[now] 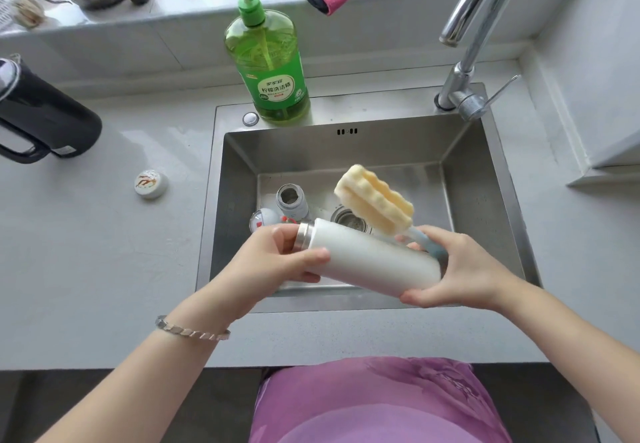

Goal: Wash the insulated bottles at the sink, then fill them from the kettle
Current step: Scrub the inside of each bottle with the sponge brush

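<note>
Holding white insulated bottle (370, 255) sideways over sink (485, 182), so drips land in basin. Left hand (277, 259) wrapped round steel-rimmed neck end. Right hand (460, 269) props base on thumb, fingers curled round blue handle of sponge bottle brush (374, 200). Brush head points up, outside bottle; my guess, parked for outside rinse. Second bottle (292, 200) stands open in basin. Black kettle (45, 113) on counter at left, for filling later.
</note>
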Demonstrator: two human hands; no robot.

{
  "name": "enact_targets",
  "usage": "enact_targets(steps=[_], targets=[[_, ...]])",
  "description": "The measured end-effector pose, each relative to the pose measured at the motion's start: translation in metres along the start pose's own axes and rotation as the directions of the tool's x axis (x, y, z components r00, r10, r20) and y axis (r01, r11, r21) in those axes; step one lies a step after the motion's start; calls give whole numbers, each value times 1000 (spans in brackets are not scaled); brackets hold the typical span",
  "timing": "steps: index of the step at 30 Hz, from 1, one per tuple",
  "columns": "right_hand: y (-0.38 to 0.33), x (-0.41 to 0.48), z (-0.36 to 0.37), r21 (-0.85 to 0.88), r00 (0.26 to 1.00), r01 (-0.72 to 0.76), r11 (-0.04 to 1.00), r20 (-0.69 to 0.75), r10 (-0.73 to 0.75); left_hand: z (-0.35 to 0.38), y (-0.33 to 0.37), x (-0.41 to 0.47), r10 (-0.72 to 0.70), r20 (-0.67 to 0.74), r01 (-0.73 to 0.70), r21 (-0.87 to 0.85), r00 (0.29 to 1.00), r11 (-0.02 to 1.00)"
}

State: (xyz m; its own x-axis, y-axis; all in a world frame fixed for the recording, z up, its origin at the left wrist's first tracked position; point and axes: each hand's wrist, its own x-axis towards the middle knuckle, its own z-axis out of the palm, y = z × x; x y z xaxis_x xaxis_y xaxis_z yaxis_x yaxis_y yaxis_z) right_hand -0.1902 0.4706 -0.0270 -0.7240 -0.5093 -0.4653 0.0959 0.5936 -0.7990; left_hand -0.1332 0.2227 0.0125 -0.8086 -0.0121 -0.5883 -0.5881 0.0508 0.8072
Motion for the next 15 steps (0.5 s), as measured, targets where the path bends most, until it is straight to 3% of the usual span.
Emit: enact_targets(steps=[3,6,9,12,15], targets=[[1,2,-9,260,1000,-5,966,6,4,-5,-5,-2,98,18,-99,81,995,992],[1,11,-17,322,986,-10,947,-152,62,-1,-11,-5,64,-11,-65,-143,998,988],[5,19,-15,211,954,-21,977,-288,83,9,-15,-4,-47,-139,-4,-352,989,936],[7,13,-9,38,910,-43,998,-410,55,12,-16,0,-118,-242,8,-410,963,912],[-18,-10,27,-66,941,92,994,-321,-109,15,-12,3,-123,-295,-27,-457,948,889]])
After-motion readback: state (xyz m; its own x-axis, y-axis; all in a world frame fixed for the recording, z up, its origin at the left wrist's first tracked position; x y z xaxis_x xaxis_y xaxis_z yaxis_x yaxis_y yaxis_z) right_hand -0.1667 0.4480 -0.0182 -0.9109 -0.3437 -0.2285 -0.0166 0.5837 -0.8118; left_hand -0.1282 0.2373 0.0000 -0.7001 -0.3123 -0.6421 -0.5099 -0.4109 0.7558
